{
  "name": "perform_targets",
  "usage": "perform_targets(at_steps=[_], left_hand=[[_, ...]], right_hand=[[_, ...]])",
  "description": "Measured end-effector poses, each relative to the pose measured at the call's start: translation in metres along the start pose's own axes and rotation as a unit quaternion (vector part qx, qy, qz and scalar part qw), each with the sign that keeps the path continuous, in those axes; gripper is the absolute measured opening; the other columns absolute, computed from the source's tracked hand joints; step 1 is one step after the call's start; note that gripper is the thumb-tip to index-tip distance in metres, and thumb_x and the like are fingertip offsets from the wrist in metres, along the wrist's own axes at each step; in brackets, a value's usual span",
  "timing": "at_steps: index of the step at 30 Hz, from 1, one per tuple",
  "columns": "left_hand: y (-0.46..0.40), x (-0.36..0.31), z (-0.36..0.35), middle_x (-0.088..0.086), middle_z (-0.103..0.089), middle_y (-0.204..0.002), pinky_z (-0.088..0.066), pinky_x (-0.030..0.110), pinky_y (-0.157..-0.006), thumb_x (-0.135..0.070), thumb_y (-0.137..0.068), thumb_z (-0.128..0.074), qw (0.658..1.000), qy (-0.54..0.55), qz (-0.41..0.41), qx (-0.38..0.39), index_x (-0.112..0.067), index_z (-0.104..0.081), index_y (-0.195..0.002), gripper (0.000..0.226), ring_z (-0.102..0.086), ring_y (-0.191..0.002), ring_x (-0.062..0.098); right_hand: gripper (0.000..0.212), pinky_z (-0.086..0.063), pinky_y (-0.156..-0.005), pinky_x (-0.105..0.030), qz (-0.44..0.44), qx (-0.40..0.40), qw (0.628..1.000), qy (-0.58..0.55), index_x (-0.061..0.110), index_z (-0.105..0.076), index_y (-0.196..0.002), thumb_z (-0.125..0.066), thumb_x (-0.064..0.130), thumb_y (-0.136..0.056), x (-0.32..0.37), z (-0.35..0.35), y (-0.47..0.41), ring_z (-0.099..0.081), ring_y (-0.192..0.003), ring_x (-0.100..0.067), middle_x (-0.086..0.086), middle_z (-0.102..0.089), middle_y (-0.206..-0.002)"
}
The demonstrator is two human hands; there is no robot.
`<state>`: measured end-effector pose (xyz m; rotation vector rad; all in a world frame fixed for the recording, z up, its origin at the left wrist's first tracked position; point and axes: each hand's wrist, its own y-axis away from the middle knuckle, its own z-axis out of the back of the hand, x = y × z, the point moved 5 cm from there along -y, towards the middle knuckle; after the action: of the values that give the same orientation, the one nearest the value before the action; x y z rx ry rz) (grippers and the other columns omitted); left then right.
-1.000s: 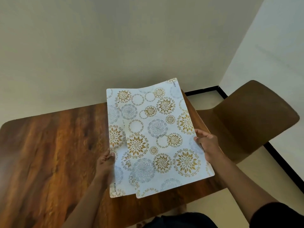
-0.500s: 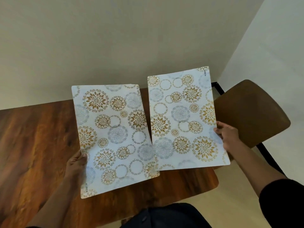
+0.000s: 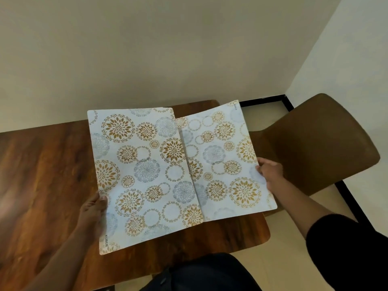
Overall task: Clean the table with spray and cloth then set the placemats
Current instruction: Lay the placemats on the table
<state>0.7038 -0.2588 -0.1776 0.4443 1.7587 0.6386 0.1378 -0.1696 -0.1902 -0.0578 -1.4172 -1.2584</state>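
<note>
Two white placemats with gold and blue-grey flower circles hang above the right end of the wooden table [image 3: 42,175]. My left hand [image 3: 92,211] grips the left placemat [image 3: 144,177] at its left edge. The right placemat [image 3: 226,164] is pinched at its right edge by my right hand [image 3: 269,171]. The left mat's right edge overlaps the right mat's left edge. No spray bottle or cloth is in view.
A brown moulded chair [image 3: 315,143] stands just right of the table's end, close to my right hand. The table's far side runs along a cream wall [image 3: 168,49]. A black skirting strip [image 3: 352,198] lines the light floor on the right.
One second ago both mats were stacked between my hands. Half a second ago they were held apart side by side. Now they have come back together and their inner edges overlap.
</note>
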Motion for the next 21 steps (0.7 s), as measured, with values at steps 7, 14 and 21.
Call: perform_targets(at_steps=[7,14,21], left_hand=[[0.006,0.011,-0.024,0.011,-0.075,-0.126,-0.068,0.045,-0.077,-0.008,-0.114,-0.037,1.0,-0.01,0.015,-0.003,-0.012,-0.067,-0.127,0.033,-0.08,-0.099,0.028],[0.011,0.02,-0.029,0.009,-0.077,-0.119,-0.068,0.042,-0.072,-0.01,-0.114,-0.039,0.999,-0.021,0.031,-0.021,-0.015,-0.068,-0.124,0.031,-0.081,-0.091,0.027],[0.01,0.029,-0.023,0.009,-0.079,-0.12,-0.068,0.044,-0.07,-0.01,-0.113,-0.041,0.998,-0.025,0.038,-0.031,-0.018,-0.069,-0.125,0.032,-0.081,-0.093,0.029]], right_hand=[[0.032,-0.046,-0.054,-0.024,-0.016,-0.008,1.0,0.017,0.012,-0.072,-0.125,-0.059,-0.003,-0.1,-0.018,-0.023,-0.009,-0.06,-0.069,-0.009,-0.012,-0.072,-0.124],[0.038,-0.055,-0.055,-0.027,0.01,0.015,0.999,0.036,0.016,-0.068,-0.133,-0.059,-0.001,-0.1,-0.023,-0.035,-0.019,-0.065,-0.067,-0.012,-0.011,-0.073,-0.122],[0.041,-0.053,-0.05,-0.024,0.031,0.018,0.999,0.031,0.015,-0.066,-0.136,-0.06,-0.002,-0.099,-0.028,-0.041,-0.022,-0.065,-0.066,-0.015,-0.013,-0.072,-0.124]])
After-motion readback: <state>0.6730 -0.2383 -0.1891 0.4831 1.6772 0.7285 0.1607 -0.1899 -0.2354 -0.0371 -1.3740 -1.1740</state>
